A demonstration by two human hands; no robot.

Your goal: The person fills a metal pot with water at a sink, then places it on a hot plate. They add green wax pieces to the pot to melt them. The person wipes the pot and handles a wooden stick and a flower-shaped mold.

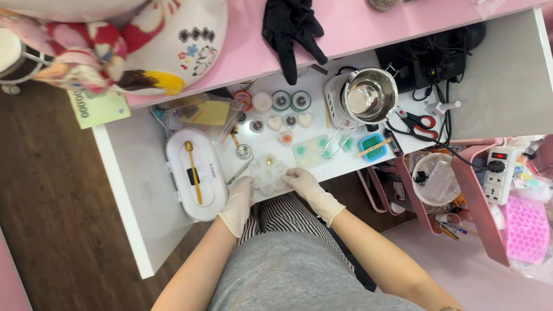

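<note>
In the head view, nearest the camera, the left hand and the right hand, both in pale gloves, grip a clear flower-shaped mould by its two sides at the near edge of the white table. The mould looks pale and mostly unfilled, so I judge the work here is at an early point. Behind it lie small heart-shaped pieces that seem already made, a steel pot and red scissors.
</note>
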